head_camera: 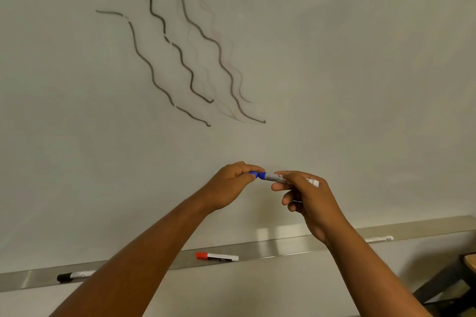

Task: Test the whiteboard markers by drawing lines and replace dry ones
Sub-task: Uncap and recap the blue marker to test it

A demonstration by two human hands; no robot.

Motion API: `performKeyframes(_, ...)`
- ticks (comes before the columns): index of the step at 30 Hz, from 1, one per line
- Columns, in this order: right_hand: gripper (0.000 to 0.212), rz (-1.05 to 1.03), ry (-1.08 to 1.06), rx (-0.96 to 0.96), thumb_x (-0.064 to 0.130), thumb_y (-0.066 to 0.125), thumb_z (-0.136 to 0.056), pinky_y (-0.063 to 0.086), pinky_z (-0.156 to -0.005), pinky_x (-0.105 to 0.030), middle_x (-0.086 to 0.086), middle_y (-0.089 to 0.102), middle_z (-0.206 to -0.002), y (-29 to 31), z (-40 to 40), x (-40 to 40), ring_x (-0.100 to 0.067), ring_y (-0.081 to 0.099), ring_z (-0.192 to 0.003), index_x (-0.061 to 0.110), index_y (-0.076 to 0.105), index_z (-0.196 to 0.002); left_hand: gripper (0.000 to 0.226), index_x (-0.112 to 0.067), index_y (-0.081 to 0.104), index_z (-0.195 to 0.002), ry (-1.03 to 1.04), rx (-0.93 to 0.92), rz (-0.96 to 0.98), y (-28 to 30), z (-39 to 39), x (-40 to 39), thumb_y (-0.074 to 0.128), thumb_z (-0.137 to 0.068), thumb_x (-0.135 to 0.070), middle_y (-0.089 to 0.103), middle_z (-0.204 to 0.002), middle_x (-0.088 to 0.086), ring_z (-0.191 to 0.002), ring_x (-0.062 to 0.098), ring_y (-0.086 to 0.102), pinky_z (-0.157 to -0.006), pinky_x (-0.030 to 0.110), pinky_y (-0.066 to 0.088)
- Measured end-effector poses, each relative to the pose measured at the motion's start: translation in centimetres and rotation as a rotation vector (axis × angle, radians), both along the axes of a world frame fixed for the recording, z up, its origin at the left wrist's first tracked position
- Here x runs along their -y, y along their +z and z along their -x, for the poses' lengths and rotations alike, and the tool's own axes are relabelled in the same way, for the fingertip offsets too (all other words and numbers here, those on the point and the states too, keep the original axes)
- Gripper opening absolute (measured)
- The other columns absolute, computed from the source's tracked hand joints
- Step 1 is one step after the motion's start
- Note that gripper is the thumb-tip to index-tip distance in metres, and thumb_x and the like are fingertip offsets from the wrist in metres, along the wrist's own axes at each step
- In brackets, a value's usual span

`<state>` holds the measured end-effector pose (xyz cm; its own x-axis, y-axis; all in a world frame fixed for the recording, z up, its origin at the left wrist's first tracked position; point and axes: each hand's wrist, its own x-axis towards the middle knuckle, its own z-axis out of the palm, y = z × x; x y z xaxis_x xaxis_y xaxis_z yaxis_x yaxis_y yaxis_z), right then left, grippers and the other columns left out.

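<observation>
A blue whiteboard marker is held level in front of the whiteboard. My left hand pinches its blue cap end. Around the white barrel curl the fingers of my right hand. Dark wavy lines and some faint reddish ones mark the board above. On the metal tray below lie a red-capped marker and a black-capped marker, the latter partly hidden by my left forearm.
Another white marker lies on the tray at the right. The corner of a wooden table or chair with dark legs stands at the lower right.
</observation>
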<state>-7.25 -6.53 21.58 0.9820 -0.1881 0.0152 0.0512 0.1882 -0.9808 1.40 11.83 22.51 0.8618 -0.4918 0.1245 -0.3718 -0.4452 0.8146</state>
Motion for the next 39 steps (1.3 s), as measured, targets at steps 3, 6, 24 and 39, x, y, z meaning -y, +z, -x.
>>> performKeyframes(3, 0.024, -0.016, -0.008, -0.047, 0.018, 0.054, -0.099, 0.044, -0.054, -0.027, -0.014, 0.077, -0.091, -1.1, -0.5, 2.5, -0.018, 0.058, -0.058, 0.01, 0.076, -0.105, 0.031, -0.024, 0.063, -0.132, -0.02, -0.169, 0.053, -1.4, -0.3, 2.0, 0.048, -0.105, -0.021, 0.052, -0.081, -0.001, -0.069, 0.011, 0.046, -0.055, 0.015, 0.04)
performKeyframes(6, 0.024, -0.005, 0.017, -0.1, 0.019, 0.054, -0.099, 0.044, -0.056, -0.027, -0.014, 0.077, -0.093, -1.9, -0.8, 4.8, -0.018, 0.058, -0.059, 0.01, 0.076, -0.106, 0.029, -0.023, 0.065, -0.129, 0.044, -0.162, 0.083, -2.4, -0.3, 3.5, 0.059, -0.1, -0.021, 0.066, -0.082, 0.001, -0.068, 0.011, 0.055, -0.055, 0.017, 0.046)
performKeyframes(24, 0.02, -0.175, 0.027, -0.223, 0.021, 0.062, -0.098, 0.055, -0.053, -0.022, -0.018, 0.076, -0.085, -3.7, -2.0, 9.1, -0.016, 0.07, -0.06, 0.004, 0.072, -0.098, 0.012, -0.014, 0.073, -0.102, -0.001, -0.384, 0.342, -5.7, -1.2, 8.2, 0.062, -0.097, -0.013, 0.074, -0.078, 0.0, -0.069, 0.008, 0.066, -0.069, 0.02, 0.055)
performKeyframes(39, 0.017, -0.213, -0.059, -0.376, 0.03, 0.068, -0.093, 0.048, -0.043, -0.02, -0.003, 0.065, -0.065, -6.0, -2.1, 14.8, -0.011, 0.056, -0.047, 0.015, 0.065, -0.088, 0.011, -0.015, 0.074, -0.101, -0.044, -0.329, 0.26, -8.3, -2.0, 14.3, 0.065, -0.096, -0.015, 0.073, -0.076, -0.001, -0.067, 0.008, 0.064, -0.069, 0.02, 0.055)
